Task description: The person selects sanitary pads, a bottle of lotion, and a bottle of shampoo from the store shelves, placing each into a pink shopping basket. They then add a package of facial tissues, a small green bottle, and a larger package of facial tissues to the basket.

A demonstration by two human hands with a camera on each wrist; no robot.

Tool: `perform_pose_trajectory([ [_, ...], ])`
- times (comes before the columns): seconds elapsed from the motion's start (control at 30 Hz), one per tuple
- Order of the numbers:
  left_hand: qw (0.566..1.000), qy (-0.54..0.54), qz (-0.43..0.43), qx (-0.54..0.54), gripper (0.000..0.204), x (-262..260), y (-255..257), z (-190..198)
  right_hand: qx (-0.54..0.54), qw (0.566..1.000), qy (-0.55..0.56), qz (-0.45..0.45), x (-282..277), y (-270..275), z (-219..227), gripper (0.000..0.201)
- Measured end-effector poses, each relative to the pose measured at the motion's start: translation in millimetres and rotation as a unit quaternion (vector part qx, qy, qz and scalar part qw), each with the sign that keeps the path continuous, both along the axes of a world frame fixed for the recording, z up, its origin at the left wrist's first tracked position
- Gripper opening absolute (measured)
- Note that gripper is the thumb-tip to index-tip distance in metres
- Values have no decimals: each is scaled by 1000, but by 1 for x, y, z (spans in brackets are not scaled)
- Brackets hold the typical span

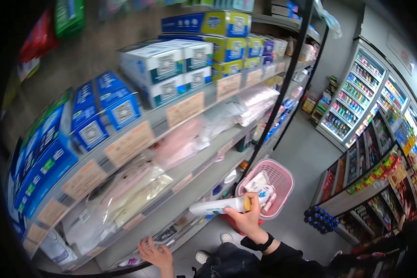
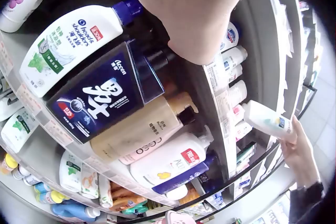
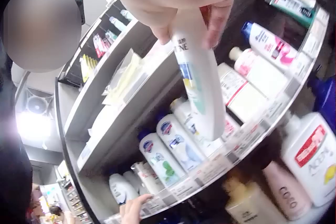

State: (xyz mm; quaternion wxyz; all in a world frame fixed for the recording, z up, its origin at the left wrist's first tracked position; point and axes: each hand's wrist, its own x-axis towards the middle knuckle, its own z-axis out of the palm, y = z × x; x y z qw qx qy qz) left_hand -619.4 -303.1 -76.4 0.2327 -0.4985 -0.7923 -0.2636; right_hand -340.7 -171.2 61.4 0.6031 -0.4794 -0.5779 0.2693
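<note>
The long grey metal shelf [image 1: 171,208] stands near the perforated pink plastic basket [image 1: 274,169], and the slim white plastic bottle with a blue label [image 1: 217,206] is in the air close to both, so its free end could knock either if swung carelessly. The right hand [image 1: 250,217] grips it only near 1 end, and that off-centre hold might let it tip or slip. The left hand [image 1: 155,254], empty, fingers loosely spread at a shelf edge, could topple the upright plastic bottles [image 3: 181,142] there if it sweeps inward.
</note>
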Motion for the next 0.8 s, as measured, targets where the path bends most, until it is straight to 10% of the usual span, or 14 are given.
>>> perform_pose_trajectory([
  [0.43,993,27,99,62,57,19,29,-8,-116,936,-182,-278,164,74,-175,46],
  [0.8,971,-2,219,94,67,42,56,-2,-202,934,-191,-226,237,164,-276,45],
])
